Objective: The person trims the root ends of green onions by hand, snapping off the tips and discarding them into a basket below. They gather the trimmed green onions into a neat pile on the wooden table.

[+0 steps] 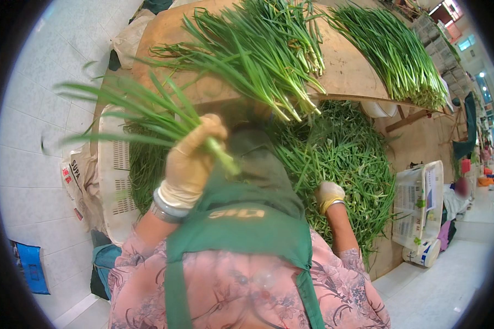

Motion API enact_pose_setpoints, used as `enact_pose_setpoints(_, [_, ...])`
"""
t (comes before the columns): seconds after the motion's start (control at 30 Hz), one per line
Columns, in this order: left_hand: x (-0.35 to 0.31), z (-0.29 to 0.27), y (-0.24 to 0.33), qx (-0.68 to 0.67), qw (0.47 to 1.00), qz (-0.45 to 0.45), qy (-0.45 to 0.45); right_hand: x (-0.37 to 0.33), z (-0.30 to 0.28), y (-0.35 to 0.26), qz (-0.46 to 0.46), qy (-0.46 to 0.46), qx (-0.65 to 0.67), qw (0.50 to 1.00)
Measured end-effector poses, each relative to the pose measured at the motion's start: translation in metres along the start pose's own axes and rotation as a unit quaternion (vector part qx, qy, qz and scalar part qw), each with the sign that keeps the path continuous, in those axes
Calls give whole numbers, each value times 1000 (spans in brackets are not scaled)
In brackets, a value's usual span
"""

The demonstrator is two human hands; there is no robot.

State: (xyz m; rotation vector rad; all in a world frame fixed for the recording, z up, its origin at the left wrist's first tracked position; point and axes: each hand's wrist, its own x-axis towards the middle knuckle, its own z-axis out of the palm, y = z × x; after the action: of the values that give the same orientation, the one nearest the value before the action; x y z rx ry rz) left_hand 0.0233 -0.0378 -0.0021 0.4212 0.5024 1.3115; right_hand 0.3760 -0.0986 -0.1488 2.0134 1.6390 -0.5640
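Note:
My left hand (191,162), in a pale glove, is raised in front of the green apron. Its fingers are wrapped round a small bunch of garlic chives (175,125); the flat leaves fan out to the left, blurred by motion, and the pale stem ends point right. Lower on the right, my right hand (330,194), also gloved, is closed over a big heap of loose green leaves (346,148). What its curled fingers hold, if anything, is hidden. Beyond both hands, a loose pile of garlic chives (258,60) lies on the wooden table (346,71), stem ends overhanging the near edge.
A neatly lined-up stack of garlic chives (392,55) covers the table's right end. On the left stands a white slotted crate (114,170) with more greens, beside a printed sack (82,186). To the right are another white crate (409,205) and a white bucket (422,253).

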Motion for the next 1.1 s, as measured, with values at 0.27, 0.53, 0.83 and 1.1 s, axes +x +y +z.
enact_pose_setpoints(0.27, [-3, 0, 19, -150, 982, -110, 17, -35, -183, -129, -269, 513, 35, 815])
enact_pose_setpoints(0.53, [15, -2, 82, -135, 966, -12, -219, -7, -213, -122, -295, 480, 80, 822])
enact_pose_setpoints(0.83, [30, -75, 31, -81, 984, -71, -141, 19, -222, -150, -308, 330, 202, 869])
enact_pose_setpoints(1.1, [30, 7, -22, -20, 987, -159, 4, -31, -180, -119, -376, 243, 574, 686])
